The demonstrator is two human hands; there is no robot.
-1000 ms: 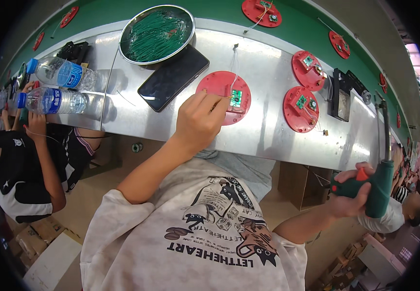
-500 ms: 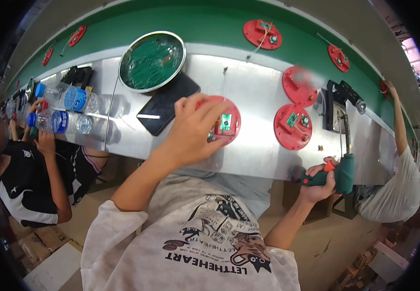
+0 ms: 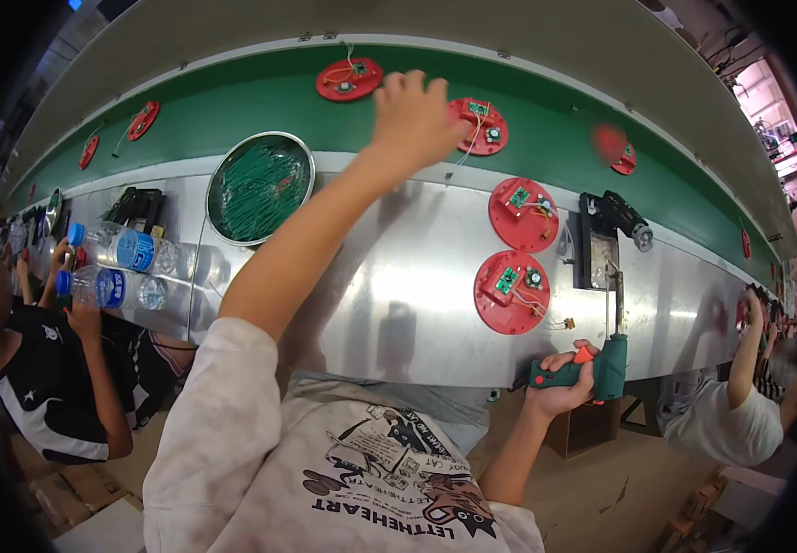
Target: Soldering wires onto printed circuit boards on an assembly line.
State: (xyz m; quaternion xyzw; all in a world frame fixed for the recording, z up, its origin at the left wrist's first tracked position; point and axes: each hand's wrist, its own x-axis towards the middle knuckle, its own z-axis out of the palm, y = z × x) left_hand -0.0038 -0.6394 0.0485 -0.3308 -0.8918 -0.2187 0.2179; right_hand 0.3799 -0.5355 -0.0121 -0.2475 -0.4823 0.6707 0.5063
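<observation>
My left hand (image 3: 414, 120) reaches over the green belt, its fingers apart and nothing in them. It is between a red disc (image 3: 335, 89) on its left and another red disc (image 3: 500, 140) close by its thumb; each carries a small green circuit board and wires. My right hand (image 3: 561, 396) is wrapped round the handle of a green soldering gun (image 3: 611, 370) with an orange trigger, its long metal tip pointing away from me. Two more red discs, a farther one (image 3: 532, 235) and a nearer one (image 3: 500, 311), lie on the metal table beside it.
A round metal bowl (image 3: 313, 175) of thin green wires stands left of my forearm. Plastic bottles (image 3: 104, 288) are farther left, with a co-worker (image 3: 44, 369) behind. A black stand (image 3: 586, 249) holds a device at right. Another person (image 3: 726, 415) works there.
My left hand has left the near table and gone out to the belt. The disc it held now appears to lie on the belt. The view has shifted; the right hand keeps its grip.
</observation>
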